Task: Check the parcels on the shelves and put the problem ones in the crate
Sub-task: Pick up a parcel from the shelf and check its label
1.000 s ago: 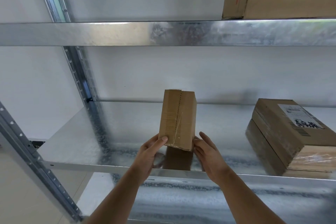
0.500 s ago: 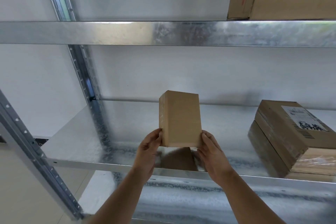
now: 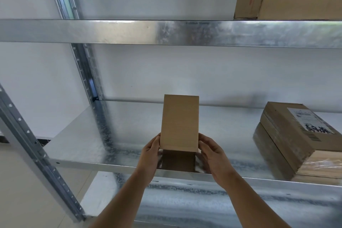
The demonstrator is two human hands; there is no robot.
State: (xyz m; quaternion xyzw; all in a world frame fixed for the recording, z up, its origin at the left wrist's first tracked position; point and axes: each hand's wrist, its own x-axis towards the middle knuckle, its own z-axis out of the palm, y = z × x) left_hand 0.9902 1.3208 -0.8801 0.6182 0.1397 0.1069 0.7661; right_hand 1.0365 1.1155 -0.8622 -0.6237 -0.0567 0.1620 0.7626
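Small plain brown cardboard box (image 3: 179,123) gripped by left hand (image 3: 150,151) and right hand (image 3: 212,152) fingers, centre frame; inspection under way, crate unseen, labelled parcel (image 3: 296,135) unchecked

- A small plain brown cardboard parcel (image 3: 179,123) stood upright on end near the front edge of the middle metal shelf (image 3: 103,135), its blank broad face toward the camera.
- The left hand (image 3: 150,151) gripped its lower edge at 9 o'clock and the right hand (image 3: 211,151) at 3 o'clock.
- Its dark reflection showed on the shelf at 6 o'clock.
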